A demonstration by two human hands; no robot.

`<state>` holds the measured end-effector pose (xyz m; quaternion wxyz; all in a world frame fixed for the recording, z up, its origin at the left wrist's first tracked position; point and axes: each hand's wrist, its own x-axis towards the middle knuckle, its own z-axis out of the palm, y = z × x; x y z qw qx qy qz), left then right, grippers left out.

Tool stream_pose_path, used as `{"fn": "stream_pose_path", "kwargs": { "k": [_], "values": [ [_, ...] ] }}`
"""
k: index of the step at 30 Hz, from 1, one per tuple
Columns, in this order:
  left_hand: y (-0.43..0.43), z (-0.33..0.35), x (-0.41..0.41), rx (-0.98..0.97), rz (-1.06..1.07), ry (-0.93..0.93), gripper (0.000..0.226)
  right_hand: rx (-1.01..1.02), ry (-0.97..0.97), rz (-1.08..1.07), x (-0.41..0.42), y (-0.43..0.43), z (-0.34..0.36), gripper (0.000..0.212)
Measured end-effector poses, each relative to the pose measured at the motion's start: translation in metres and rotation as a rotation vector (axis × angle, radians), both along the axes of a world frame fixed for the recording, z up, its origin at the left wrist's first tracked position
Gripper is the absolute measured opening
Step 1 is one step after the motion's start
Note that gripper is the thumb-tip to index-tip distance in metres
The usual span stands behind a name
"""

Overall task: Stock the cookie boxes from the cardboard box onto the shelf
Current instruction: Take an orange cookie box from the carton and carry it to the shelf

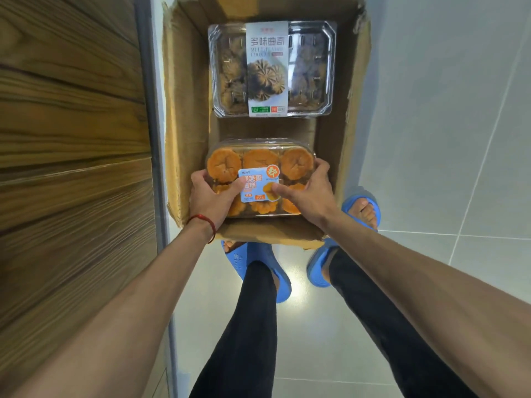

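Note:
An open cardboard box (pixel 186 116) sits on the floor ahead of my feet. Inside, at its near end, is a clear plastic box of orange cakes (pixel 260 163) with a blue label. My left hand (pixel 211 196) grips its left side and my right hand (pixel 309 189) grips its right side, thumbs on the lid. At the far end of the cardboard box lies a second clear cookie box (pixel 273 68) with dark swirl cookies and a white paper band.
A wood-grain shelf unit (pixel 71 168) with a grey edge rises along the left, close against the cardboard box. Pale tiled floor (pixel 445 139) spreads to the right. My legs and blue slippers (pixel 258 271) stand just behind the box.

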<state>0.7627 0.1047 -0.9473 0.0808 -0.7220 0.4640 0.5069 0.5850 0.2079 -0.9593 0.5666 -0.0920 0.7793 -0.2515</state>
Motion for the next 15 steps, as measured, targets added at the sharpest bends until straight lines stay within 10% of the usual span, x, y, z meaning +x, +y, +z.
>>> {"fn": "stream_pose_path", "kwargs": {
  "k": [15],
  "values": [
    [0.02,0.214,-0.031,0.0,-0.042,0.17,0.097,-0.146,0.052,-0.132,-0.041,0.049,0.229,0.092]
  ]
}}
